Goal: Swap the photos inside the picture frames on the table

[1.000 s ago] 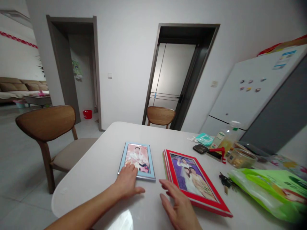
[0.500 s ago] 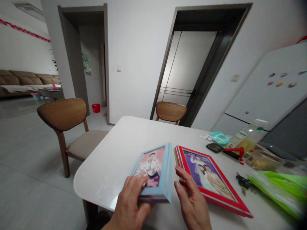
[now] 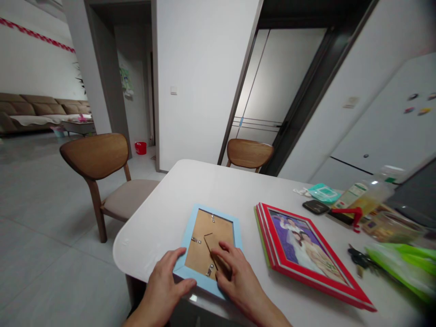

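Observation:
A light blue photo frame [image 3: 192,227] lies face down on the white table, its brown backing board [image 3: 218,227] and small metal clips showing. My left hand [image 3: 166,277] holds its near left corner, with the thumb along the near edge and the fingers at the left side. Bent over the near right part of the backing is my right hand [image 3: 235,272], its fingertips on the board close to the stand leg and a clip. The hand hides that part. To the right, a red photo frame [image 3: 316,254] with a group portrait lies face up on a stack of frames.
The white table [image 3: 153,227] carries keys [image 3: 361,259], a green plastic bag [image 3: 405,268], a black case [image 3: 315,207], a teal wipes pack [image 3: 325,193] and a bottle [image 3: 368,195] on the right. Wooden chairs stand at the left [image 3: 97,156] and far side [image 3: 250,153].
The blue photo frame has been turned over from picture side up to backing up and now lies flat. My right hand has moved left onto its back; the view has shifted slightly.

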{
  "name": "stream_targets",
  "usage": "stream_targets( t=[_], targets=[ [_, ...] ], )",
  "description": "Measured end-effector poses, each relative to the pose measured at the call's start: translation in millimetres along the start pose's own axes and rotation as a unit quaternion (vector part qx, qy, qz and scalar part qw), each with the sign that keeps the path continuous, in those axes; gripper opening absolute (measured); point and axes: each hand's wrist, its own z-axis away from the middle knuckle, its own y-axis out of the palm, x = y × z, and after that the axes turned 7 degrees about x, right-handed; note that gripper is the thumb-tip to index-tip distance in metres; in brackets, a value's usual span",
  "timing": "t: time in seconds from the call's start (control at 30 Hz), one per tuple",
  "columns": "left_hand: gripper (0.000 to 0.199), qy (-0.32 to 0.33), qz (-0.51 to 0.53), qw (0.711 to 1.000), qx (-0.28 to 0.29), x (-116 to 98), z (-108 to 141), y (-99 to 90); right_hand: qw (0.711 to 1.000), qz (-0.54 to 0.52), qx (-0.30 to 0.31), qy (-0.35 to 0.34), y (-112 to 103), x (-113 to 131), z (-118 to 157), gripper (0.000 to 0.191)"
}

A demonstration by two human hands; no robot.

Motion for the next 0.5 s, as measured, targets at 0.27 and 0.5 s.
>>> stream_targets(
  t=[0.27,0.5],
  targets=[
    [0.028,0.118,-0.159,0.975,0.101,7.1,-8.9,4.0,0.992,0.03,0.099,-0.077,-6.5,3.3,-8.3,0.017],
    [0.031,0.134,-0.161,0.975,0.08,2.3,-9.3,6.7,0.996,0.027,0.067,-0.051,-2.2,12.7,-20.5,0.017]
  ],
)
